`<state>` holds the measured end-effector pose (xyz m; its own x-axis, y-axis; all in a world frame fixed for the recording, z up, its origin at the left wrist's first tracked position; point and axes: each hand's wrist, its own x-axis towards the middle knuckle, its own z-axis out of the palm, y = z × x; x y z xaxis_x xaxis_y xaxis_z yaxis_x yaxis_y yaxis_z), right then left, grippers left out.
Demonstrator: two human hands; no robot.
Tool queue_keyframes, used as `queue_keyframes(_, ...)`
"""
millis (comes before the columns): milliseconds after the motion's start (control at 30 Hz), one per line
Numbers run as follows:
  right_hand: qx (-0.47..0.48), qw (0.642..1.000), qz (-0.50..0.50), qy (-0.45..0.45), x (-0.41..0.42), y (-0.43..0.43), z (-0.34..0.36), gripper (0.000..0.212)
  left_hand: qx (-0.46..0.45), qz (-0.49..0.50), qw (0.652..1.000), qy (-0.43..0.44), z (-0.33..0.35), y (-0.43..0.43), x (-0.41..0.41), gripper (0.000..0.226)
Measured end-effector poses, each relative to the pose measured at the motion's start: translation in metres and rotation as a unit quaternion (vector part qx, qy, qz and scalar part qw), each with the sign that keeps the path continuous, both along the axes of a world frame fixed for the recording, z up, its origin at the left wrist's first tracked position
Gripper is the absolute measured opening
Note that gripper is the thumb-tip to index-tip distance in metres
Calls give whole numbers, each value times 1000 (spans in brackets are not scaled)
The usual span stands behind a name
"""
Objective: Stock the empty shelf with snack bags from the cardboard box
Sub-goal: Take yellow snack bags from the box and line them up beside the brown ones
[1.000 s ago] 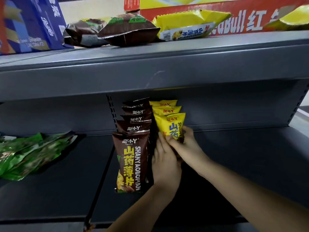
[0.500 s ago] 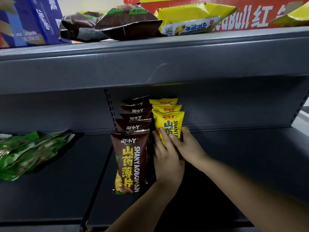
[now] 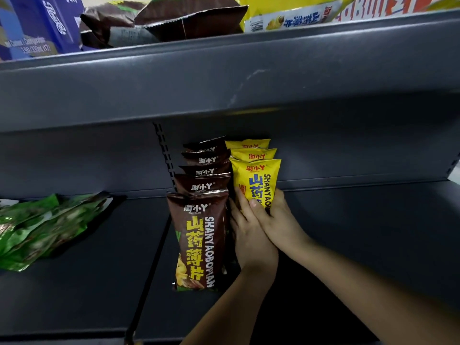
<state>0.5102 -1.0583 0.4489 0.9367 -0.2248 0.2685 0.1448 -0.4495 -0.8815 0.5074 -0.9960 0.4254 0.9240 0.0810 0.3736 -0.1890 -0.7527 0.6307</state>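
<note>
**Stocking in progress**

Right hand [image 3: 278, 220] grips the front yellow foil snack bag [image 3: 256, 180], thumb across its face. Left hand [image 3: 251, 237] lies straight-fingered against its left edge. Bag stands upright on the dark grey metal shelf [image 3: 361, 232] beside brown foil bags [image 3: 201, 235].

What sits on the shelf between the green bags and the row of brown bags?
Nothing: in the head view, only bare grey shelf separates the green bags from the brown bags.
</note>
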Motion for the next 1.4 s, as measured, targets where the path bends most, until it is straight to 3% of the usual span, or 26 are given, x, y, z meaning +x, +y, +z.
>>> queue_keyframes(100,-56,995,-70,-45,-2,-1,-2,41,-41,-18,999,-2,1,3,0,71)
queue_keyframes(200,-20,993,-100,-60,2,-4,8,33,-46,-26,999,5,4,4,0,81)
queue_keyframes(367,-9,995,-104,-5,14,-12,24,38,-43,-34,997,60,7,6,-3,113)
queue_keyframes(467,13,996,-86,20,16,-15,24,43,-53,-33,995,72,9,5,-2,118)
queue_keyframes(600,46,998,-25,42,4,-17,8,31,-53,-33,997,53,8,6,-3,108)
queue_keyframes(667,-1,998,-12,55,-4,-18,0,24,-58,-23,997,38,8,5,-3,87)
queue_keyframes(733,-64,996,-25,62,-9,-18,-6,33,-58,-12,998,34,9,4,-2,74)
queue_keyframes(1133,-93,990,-76,73,-7,-8,-6,43,-46,-11,998,43,8,2,-2,67)
queue_keyframes(1400,-111,988,-111,-6,-54,-23,8,30,-16,-65,989,-128,20,2,-37,68)
